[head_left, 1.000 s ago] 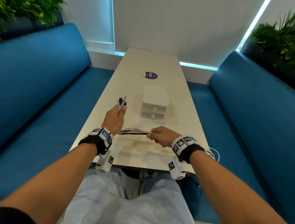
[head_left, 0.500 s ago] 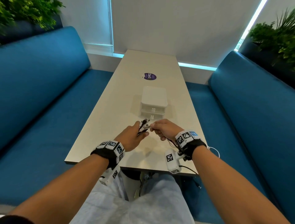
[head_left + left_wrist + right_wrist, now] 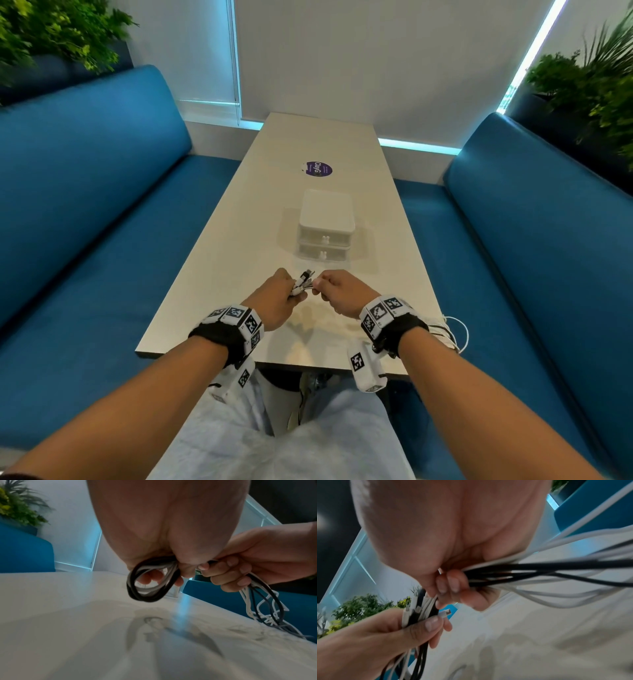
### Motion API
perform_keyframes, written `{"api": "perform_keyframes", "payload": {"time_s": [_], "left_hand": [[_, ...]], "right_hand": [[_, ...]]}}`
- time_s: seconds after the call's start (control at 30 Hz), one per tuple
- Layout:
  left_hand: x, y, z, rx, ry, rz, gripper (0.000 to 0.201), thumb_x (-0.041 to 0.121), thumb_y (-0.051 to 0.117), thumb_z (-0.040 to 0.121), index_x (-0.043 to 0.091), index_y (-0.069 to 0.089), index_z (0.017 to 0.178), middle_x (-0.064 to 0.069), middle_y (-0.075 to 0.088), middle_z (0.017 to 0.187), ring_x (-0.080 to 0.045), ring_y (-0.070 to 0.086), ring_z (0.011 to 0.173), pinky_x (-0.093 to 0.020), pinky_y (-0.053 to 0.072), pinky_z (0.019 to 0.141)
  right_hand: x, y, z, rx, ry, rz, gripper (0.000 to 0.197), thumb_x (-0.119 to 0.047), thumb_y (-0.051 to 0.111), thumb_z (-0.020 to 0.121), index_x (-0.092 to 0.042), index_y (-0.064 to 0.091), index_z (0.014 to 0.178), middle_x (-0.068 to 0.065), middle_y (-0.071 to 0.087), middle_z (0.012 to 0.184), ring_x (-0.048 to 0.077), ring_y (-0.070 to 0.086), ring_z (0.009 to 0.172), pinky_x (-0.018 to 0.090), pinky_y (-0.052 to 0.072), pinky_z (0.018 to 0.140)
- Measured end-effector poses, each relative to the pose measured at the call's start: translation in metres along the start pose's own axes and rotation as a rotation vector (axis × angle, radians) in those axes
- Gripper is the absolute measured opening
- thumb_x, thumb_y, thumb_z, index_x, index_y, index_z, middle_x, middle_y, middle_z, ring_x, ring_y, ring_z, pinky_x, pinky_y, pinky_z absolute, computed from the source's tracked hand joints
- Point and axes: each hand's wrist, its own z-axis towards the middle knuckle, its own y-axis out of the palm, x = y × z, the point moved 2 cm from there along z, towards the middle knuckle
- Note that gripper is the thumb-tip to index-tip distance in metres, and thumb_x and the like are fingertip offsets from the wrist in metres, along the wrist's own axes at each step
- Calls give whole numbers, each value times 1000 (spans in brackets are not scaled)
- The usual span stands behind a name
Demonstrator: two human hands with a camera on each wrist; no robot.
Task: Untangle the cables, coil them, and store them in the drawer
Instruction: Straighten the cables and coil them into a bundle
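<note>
Both hands have closed together: left hand (image 3: 279,301) grips the looped cables (image 3: 150,584), right hand (image 3: 342,291) clenches their tails above the table's (image 3: 212,274) near edge. Limp, light, slippery; best held at the loop's crossing.

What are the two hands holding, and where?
Both hold the cables: left hand near the plug ends, right hand just behind on the cords.

Smooth cables (image 3: 150,588) (rubbery-looking), glossy table (image 3: 239,240).
</note>
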Motion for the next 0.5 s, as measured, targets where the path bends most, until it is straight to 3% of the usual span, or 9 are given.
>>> {"api": "perform_keyframes", "payload": {"time_s": [0.1,0.23,0.33,0.4,0.47,0.5], "left_hand": [[0,-4,-3,-1,14,71,27,34,46,103,10,57,109,-4,50,111,-25,53,98,-38,46,87],[-2,-9,-2,50,-5,123,28,40,48,101,13,51,107,-1,54,100,-23,54,84,-38,47,77],[-7,-6,4,49,54,327,34,46,39,100,19,56,112,3,48,115,-23,41,103,-34,36,88],[-5,-6,5,44,95,411,37,46,36,101,22,59,117,7,46,124,-24,36,114,-35,30,96],[-1,-8,4,27,110,354,33,38,41,103,19,60,122,6,49,133,-26,39,122,-37,31,103],[0,-9,2,-8,70,223,28,33,44,103,17,59,121,1,55,129,-27,48,119,-38,38,101]], "right_hand": [[-1,5,0,6,-15,-36,29,-31,43,102,-17,63,88,-2,58,79,12,49,62,28,41,60],[-2,5,2,28,-51,-87,28,-31,42,101,-19,63,87,-1,60,81,17,54,71,36,47,70],[1,5,4,28,-58,-126,27,-33,42,100,-24,61,83,5,63,85,20,56,75,43,50,79],[3,5,3,28,-57,-135,27,-33,42,100,-26,60,82,3,62,84,20,57,76,44,50,80],[3,5,3,31,-62,-138,26,-33,43,100,-27,60,82,0,61,84,19,56,76,42,49,80],[2,4,3,36,-67,-133,25,-33,42,101,-26,60,84,0,61,85,18,56,76,42,49,80]]}}
